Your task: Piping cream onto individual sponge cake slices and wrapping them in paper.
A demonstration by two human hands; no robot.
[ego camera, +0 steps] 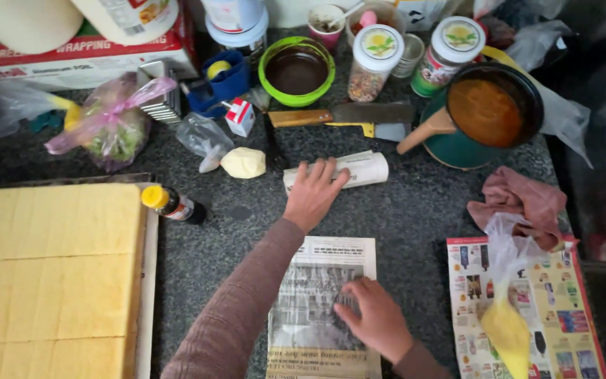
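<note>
My left hand (313, 193) lies flat, fingers spread, on the paper roll (362, 168) just above the newspaper sheet (320, 281); my right hand (373, 319) presses that sheet, fingers loosely open.

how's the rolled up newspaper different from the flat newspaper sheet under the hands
The rolled newspaper is wound into a short white tube lying crosswise on the dark speckled counter; the flat newspaper sheet is spread open, lengthwise towards the person.

The left hand rests on the roll's end, while the right hand presses on the sheet.

The roll shows little print; the sheet shows a large grey picture and text columns.

Both are printed newsprint on the same counter.
</note>
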